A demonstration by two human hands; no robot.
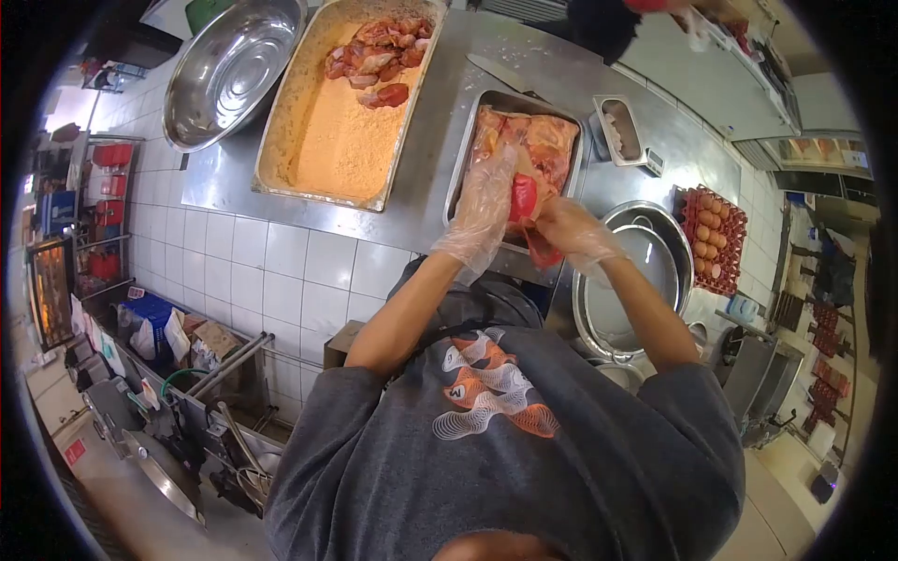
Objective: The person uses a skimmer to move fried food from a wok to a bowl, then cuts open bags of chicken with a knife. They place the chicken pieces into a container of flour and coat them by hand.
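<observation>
A clear plastic bag of raw meat (552,140) with red print lies in a deep steel tray (456,178). My left hand (485,201), in a clear plastic glove, is closed on the near part of the bag, beside a bright red patch. My right hand (572,229), also gloved, grips the bag's near right corner, where a red strip hangs over the tray's edge; its fingertips are partly hidden. Behind the tray lies a knife (500,73).
On the left stand a large pan of orange breading flour (327,159) with red-coated meat pieces (383,56) and a steel bowl (234,79). To the right are a small steel container (622,131), a large round pot (585,299) and egg trays (716,234). Another person (599,28) stands across the table.
</observation>
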